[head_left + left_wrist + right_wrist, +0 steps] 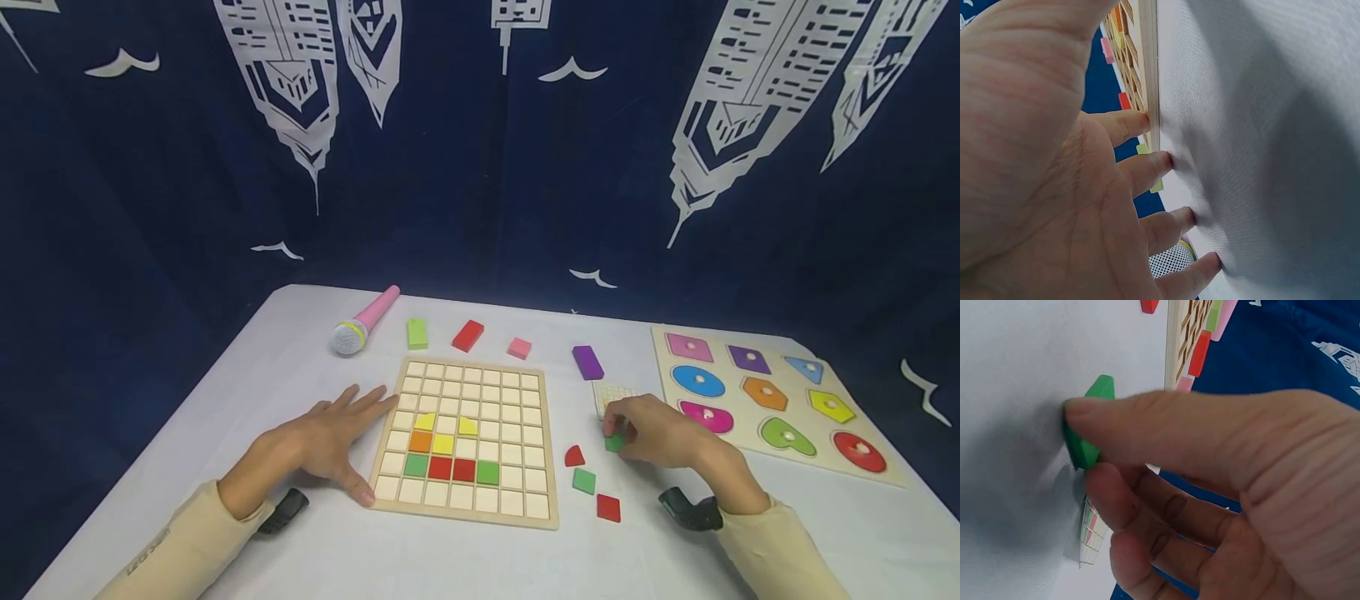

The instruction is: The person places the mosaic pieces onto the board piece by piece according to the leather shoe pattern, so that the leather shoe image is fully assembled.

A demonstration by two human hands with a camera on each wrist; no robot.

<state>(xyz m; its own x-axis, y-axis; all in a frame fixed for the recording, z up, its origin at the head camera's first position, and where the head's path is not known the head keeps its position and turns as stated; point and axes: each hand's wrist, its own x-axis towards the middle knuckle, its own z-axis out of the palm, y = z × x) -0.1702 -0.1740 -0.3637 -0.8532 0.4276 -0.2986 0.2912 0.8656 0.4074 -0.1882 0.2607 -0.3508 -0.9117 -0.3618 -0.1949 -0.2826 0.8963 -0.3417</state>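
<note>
A wooden grid board point(551, 492) lies flat on the white table, with several yellow, orange, red and green tiles set in its lower middle cells. My left hand point(330, 442) is spread beside the board's left edge. Its thumb and a fingertip touch the frame, while other fingertips rest on the cloth in the left wrist view. Right of the board, my right hand point(660, 432) pinches a green tile point(1088, 447) between thumb and fingers, close to the tabletop. Near it lie a red quarter-round piece point(574, 456), a green square tile point(584, 481) and a red square tile point(608, 507).
A small patterned card point(611, 393) lies partly behind my right hand. Farther right is a shape puzzle board point(723, 392). Along the back are a pink toy microphone point(367, 320) and green point(417, 333), red point(468, 336), pink point(519, 347) and purple point(587, 362) blocks.
</note>
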